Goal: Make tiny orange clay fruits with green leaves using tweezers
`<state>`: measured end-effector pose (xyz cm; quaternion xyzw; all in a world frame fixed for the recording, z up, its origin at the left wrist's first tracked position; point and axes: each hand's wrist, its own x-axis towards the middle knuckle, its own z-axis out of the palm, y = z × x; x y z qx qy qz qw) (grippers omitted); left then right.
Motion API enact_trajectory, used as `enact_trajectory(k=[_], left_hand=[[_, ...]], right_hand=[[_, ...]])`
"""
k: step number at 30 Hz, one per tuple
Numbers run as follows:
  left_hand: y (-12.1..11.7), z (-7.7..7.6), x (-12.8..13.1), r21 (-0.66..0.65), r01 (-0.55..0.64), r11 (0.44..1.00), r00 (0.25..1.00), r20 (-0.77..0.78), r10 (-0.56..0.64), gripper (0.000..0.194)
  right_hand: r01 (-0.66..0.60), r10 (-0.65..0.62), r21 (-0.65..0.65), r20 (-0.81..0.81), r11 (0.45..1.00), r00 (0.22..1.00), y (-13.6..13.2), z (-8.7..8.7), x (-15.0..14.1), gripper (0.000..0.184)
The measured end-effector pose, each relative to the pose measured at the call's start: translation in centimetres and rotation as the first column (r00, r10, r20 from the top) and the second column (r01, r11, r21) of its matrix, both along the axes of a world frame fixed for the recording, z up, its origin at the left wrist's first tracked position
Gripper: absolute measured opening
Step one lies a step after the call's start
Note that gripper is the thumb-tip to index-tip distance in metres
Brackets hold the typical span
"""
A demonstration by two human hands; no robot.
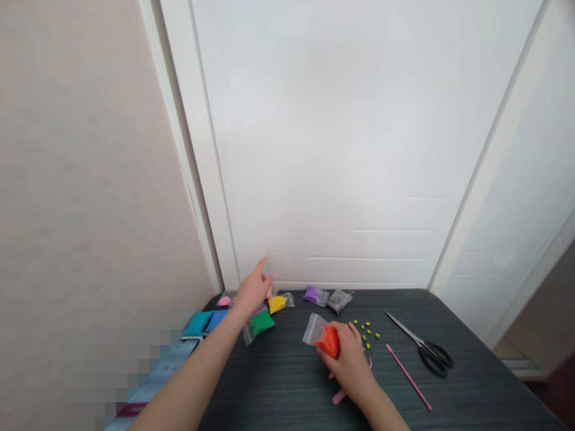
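"Two hands over a dark wood-grain tabletop point(274, 389). Contents of the right hand point(349, 359)?"

"One small clear plastic bag filled with bright orange-red material point(330, 341). Thumb on the near side, fingers on the far side, grasping the filled end. Its flat, unfilled top extends to the hand's left."

"And the left hand point(254, 290)?"

"Index finger extended, others partly curled, above the small bags. Underside hidden; cannot tell whether it grips anything. A green-filled clear plastic bag point(262, 323) lies just nearer the wearer."

"Handling estimate, orange-red bag?"

"Judged light and soft, filling likely yielding like dough. Film probably slippery; hard pinching may deform the contents. Best hold: thumb and fingers across the filled body. The flat top suits a second pinch."

"Around the right hand?"

"Pink plastic tool point(339, 397) partly beneath; tiny yellow-and-green pieces point(368, 331) just beyond its fingers; black-handled metal scissors point(417, 342) farther right."
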<state>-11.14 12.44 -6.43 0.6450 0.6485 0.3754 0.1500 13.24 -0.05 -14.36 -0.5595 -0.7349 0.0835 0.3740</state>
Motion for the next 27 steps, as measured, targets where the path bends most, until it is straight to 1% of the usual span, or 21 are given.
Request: enact_trajectory(k=[3,4,5,7,9,11,13,16,18,20,23,27], left_hand=[[-3.9,-2.8,2.2,-0.070,0.158,0.985,0.975,0.169,-0.144,0.036],[-5.3,-3.7,3.0,-0.104,0.219,0.970,0.953,0.235,-0.190,0.033],[-6.7,-4.5,3.8,-0.137,0.285,0.949,0.924,0.303,-0.233,0.035],[-9.0,-5.5,5.1,-0.170,0.410,0.896,0.846,0.439,-0.304,0.039],[-10.5,-5.8,5.9,-0.180,0.513,0.839,0.759,0.550,-0.347,0.038],[-11.2,-5.9,6.3,-0.183,0.580,0.794,0.683,0.641,-0.351,0.035],[-11.2,-6.0,6.4,-0.190,0.621,0.760,0.619,0.714,-0.327,0.033],[-10.9,-6.4,6.3,-0.208,0.666,0.717,0.538,0.799,-0.268,0.031],[-10.9,-6.6,6.1,-0.223,0.686,0.692,0.499,0.837,-0.225,0.027],[-11.0,-6.8,5.9,-0.237,0.698,0.676,0.474,0.860,-0.189,0.023],[-11.2,-7.0,5.7,-0.256,0.702,0.665,0.464,0.873,-0.154,0.020],[-11.2,-7.0,5.7,-0.250,0.684,0.685,0.486,0.856,-0.173,0.021]], right_hand=[[0.008,-0.008,0.003,0.003,1.000,1.000,0.3,-0.2,0.2,0.036],[0.009,-0.009,0.003,0.006,1.000,1.000,0.4,-0.3,0.2,0.037],[0.011,-0.011,0.004,0.010,1.000,1.000,0.5,-0.4,0.3,0.036],[0.009,-0.009,0.008,0.025,1.000,1.000,0.6,-0.4,0.3,0.036],[0.004,-0.005,0.014,0.047,1.000,0.999,0.4,-0.3,0.3,0.036],[-0.008,0.007,0.014,0.070,1.000,0.997,0.2,-0.2,0.3,0.036],[-0.018,0.017,0.013,0.093,1.000,0.995,-0.1,0.1,0.3,0.036],[-0.028,0.026,0.012,0.121,1.000,0.992,-0.4,0.4,0.2,0.035],[-0.035,0.033,0.011,0.133,0.999,0.991,-0.4,0.4,0.2,0.035],[-0.044,0.042,0.007,0.143,0.999,0.989,-0.4,0.5,0.0,0.036],[-0.063,0.063,-0.003,0.156,0.998,0.986,-0.4,0.4,-0.2,0.034],[-0.083,0.083,-0.007,0.167,0.997,0.983,-0.5,0.4,-0.4,0.035]])
